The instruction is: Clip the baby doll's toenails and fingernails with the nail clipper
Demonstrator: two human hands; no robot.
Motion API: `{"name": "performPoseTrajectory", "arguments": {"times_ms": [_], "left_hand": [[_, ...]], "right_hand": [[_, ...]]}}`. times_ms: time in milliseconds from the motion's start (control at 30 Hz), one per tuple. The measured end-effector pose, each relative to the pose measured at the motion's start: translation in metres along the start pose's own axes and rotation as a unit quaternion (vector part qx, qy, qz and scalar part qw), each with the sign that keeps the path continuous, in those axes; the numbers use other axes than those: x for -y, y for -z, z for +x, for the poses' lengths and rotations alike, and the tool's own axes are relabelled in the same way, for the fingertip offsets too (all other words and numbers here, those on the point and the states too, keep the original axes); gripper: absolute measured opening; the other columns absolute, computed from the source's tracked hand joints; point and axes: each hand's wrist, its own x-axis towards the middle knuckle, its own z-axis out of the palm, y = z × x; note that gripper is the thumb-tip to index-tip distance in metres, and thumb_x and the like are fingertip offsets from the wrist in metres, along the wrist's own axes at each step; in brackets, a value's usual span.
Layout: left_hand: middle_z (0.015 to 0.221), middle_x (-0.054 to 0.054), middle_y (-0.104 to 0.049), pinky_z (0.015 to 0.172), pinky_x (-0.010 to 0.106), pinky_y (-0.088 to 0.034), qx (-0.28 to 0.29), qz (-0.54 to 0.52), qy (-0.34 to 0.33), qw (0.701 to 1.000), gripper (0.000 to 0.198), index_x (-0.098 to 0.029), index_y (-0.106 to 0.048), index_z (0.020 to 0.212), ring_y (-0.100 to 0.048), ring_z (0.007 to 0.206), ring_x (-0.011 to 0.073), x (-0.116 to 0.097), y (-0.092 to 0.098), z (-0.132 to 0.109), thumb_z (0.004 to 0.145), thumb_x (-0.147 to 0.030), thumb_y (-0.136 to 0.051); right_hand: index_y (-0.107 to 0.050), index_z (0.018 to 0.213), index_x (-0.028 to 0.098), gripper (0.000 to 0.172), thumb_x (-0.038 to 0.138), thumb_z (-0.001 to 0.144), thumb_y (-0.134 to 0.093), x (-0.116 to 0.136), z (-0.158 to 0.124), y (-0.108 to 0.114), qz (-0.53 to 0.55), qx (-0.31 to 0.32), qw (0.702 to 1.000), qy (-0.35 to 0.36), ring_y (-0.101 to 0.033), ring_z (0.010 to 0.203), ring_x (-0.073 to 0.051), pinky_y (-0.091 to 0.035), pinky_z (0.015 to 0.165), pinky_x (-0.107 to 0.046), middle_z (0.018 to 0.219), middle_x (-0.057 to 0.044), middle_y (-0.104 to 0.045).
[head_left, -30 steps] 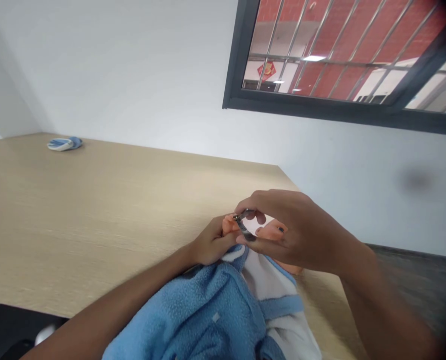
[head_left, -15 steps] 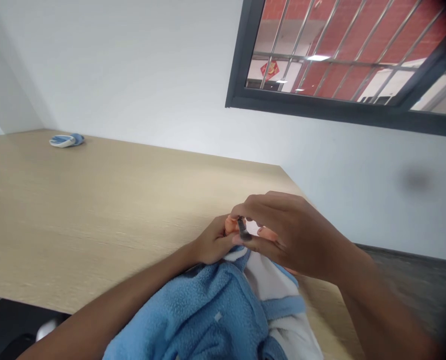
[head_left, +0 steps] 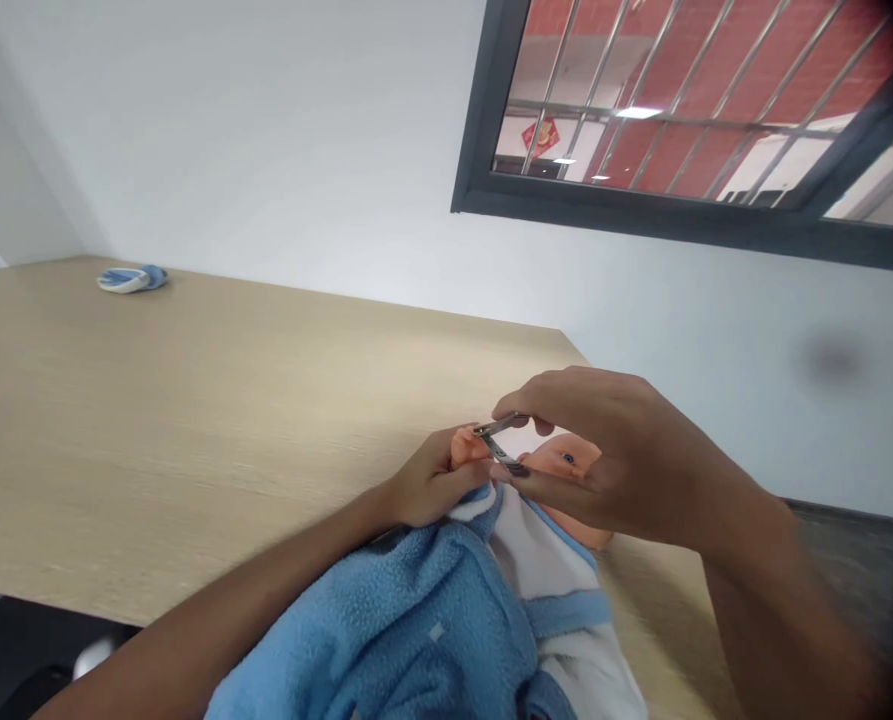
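A baby doll [head_left: 558, 455] in blue and white fleece clothes [head_left: 416, 610] lies on the table in front of me. My left hand [head_left: 435, 480] is closed around the doll's small raised hand [head_left: 467, 446]. Between the thumb and fingers of my right hand [head_left: 596, 450] is a metal nail clipper [head_left: 504, 455], its lever lifted away from the body. The clipper's jaw end is at the doll's fingers; whether it touches them I cannot tell. Part of the doll's head is hidden behind my right hand.
The light wooden table [head_left: 228, 400] reaches to the white wall. A small blue and white cloth item [head_left: 132, 279] lies at its far left. A dark-framed window [head_left: 641, 215] with bars is at the upper right. Grey floor [head_left: 851, 570] shows at the right.
My right hand has shifted slightly right and its thumb and fingers have spread, with the clipper's lever now raised. More of the doll's face shows. My left hand has stayed put.
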Motion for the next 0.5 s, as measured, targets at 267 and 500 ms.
{"name": "performPoseTrajectory", "arguments": {"times_ms": [267, 500], "left_hand": [[0.089, 0.002, -0.063, 0.074, 0.032, -0.054, 0.005, -0.004, 0.004, 1.000, 0.030, -0.013, -0.063, 0.097, -0.061, 0.078, 0.0141, 0.0056, 0.0018, -0.0011, 0.097, -0.042, -0.058], [0.088, 0.002, -0.063, 0.072, 0.031, -0.054, 0.004, 0.000, 0.005, 1.000, 0.031, -0.013, -0.062, 0.097, -0.061, 0.076, 0.0135, 0.0070, 0.0019, -0.0014, 0.097, -0.044, -0.059]], "right_hand": [[-0.065, 0.093, 0.020, 0.013, 0.033, 0.094, -0.064, -0.0018, 0.0008, 0.0041, -0.040, 0.022, 0.999, -0.001, -0.057, 0.069, -0.016, -0.037, 0.065, -0.029, 0.078, 0.003, -0.066], [-0.063, 0.096, 0.019, 0.018, 0.027, 0.083, -0.072, -0.0020, 0.0005, 0.0026, -0.021, 0.005, 1.000, -0.007, -0.059, 0.072, -0.015, -0.039, 0.067, -0.029, 0.082, 0.003, -0.067]]}}
